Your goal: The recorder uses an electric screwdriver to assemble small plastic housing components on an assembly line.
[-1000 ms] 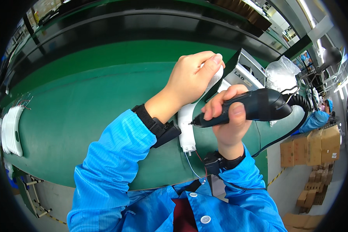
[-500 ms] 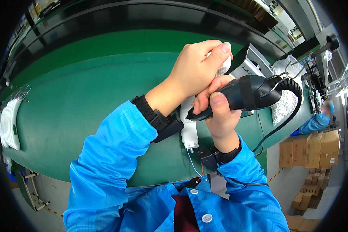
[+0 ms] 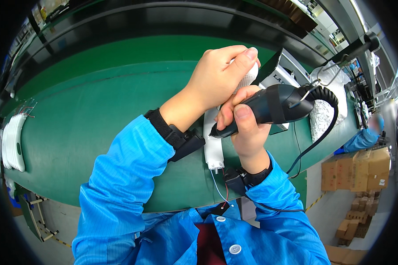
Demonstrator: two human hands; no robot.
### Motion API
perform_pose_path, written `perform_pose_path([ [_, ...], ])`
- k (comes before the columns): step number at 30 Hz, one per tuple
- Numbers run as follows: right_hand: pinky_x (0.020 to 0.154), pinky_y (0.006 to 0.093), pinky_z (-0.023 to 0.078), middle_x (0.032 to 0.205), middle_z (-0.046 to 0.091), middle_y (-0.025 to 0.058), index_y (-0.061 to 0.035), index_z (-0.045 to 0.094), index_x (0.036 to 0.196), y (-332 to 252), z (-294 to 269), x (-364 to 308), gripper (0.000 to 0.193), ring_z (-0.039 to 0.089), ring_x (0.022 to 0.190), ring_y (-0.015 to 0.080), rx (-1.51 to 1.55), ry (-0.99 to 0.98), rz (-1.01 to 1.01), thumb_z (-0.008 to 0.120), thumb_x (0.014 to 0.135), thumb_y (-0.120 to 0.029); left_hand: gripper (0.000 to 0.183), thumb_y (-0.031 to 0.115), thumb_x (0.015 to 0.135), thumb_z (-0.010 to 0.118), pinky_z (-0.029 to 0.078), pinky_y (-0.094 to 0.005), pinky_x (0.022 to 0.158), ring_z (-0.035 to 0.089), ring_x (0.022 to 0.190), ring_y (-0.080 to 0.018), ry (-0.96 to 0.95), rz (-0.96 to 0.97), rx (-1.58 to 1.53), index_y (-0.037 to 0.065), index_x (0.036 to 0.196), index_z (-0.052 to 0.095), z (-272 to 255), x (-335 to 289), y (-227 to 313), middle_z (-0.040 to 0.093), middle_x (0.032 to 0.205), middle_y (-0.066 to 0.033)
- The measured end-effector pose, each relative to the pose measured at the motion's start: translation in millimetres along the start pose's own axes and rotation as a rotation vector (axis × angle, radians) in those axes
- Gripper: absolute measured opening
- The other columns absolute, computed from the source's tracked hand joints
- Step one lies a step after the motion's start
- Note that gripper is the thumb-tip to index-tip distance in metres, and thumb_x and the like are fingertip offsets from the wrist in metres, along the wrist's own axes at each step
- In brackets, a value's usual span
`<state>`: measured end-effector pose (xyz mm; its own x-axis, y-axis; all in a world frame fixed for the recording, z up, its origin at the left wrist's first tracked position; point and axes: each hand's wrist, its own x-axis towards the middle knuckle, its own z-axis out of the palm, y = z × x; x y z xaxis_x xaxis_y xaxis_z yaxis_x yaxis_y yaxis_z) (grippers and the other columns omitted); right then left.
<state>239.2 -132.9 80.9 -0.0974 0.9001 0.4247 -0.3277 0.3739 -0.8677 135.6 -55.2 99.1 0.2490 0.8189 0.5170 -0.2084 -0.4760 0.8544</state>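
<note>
On the green belt (image 3: 97, 115), left hand (image 3: 216, 79) grips white part (image 3: 213, 148) (top hidden); right hand (image 3: 247, 128) grips screwdriver (image 3: 274, 106)

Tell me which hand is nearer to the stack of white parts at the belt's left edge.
Left. The left hand grips the white handheld part near the belt's middle, on the side toward the stack of white parts. The right hand, holding the black electric screwdriver, sits farther right.

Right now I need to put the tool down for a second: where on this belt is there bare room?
The widest bare stretch of the green belt lies between the stack of white parts at its left end and the left hand. The right end is crowded: the clear bag, the white box and the black screwdriver.
</note>
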Motion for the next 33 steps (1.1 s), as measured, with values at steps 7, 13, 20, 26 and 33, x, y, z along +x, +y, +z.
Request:
perform_pose_path([
  [7, 0.052, 0.028, 0.048, 0.07, 0.057, 0.0089, 0.0003, 0.051, 0.094, -19.9, -14.0, 0.8, 0.024, 0.056, 0.054, 0.0153, 0.203, -0.01, 0.062, 0.066, 0.082, -0.013, 0.026, 0.022, 0.073, 0.069, 0.051, -0.0308, 0.07, 0.064, 0.076, -0.0216, -0.037, 0.183, 0.709, 0.001, 0.089, 0.065, -40.1, -5.3, 28.8, 0.065, 0.084, -0.0099],
  [13, 0.053, 0.0276, 0.048, 0.07, 0.058, 0.0081, -0.0017, 0.051, 0.098, -46.8, -22.2, -5.4, 0.045, 0.057, 0.058, 0.0145, 0.078, -0.341, 0.271, 0.076, 0.074, -0.031, 0.031, 0.028, 0.072, 0.073, 0.053, -0.0365, 0.066, 0.065, 0.076, -0.0302, -0.132, 0.114, 0.833, 0.005, 0.091, 0.063, -33.3, -23.6, 54.5, 0.066, 0.085, -0.0112],
  [20, 0.056, 0.0282, 0.048, 0.072, 0.058, 0.0091, -0.003, 0.048, 0.098, -52.4, -47.8, -5.5, 0.026, 0.057, 0.059, 0.0151, 0.325, 0.009, -0.241, 0.066, 0.084, -0.016, 0.022, 0.016, 0.074, 0.071, 0.051, -0.0355, 0.068, 0.065, 0.076, -0.0299, 0.167, 0.084, 1.075, 0.004, 0.091, 0.063, -38.9, -17.1, 80.6, 0.065, 0.082, -0.0141],
  [26, 0.053, 0.0229, 0.046, 0.07, 0.057, 0.0019, -0.002, 0.056, 0.09, -32.3, -58.1, 8.0, 0.021, 0.055, 0.057, 0.008, -0.093, 0.297, -0.117, 0.071, 0.081, -0.013, 0.034, 0.027, 0.084, 0.066, 0.048, -0.0395, 0.08, 0.061, 0.093, -0.034, 0.777, -0.078, 1.145, 0.002, 0.106, 0.056, -124.6, 4.9, 31.8, 0.063, 0.1, -0.0169],
  [33, 0.056, 0.0265, 0.048, 0.074, 0.057, 0.0048, -0.0016, 0.052, 0.096, -20.9, -59.9, 6.7, 0.023, 0.058, 0.06, 0.013, -0.174, 0.187, 0.016, 0.067, 0.083, -0.011, 0.027, 0.019, 0.085, 0.06, 0.048, -0.0358, 0.087, 0.062, 0.1, -0.0291, -0.009, -0.274, 0.949, 0.004, 0.108, 0.065, -121.8, -26.3, -50.8, 0.064, 0.108, -0.0175],
])
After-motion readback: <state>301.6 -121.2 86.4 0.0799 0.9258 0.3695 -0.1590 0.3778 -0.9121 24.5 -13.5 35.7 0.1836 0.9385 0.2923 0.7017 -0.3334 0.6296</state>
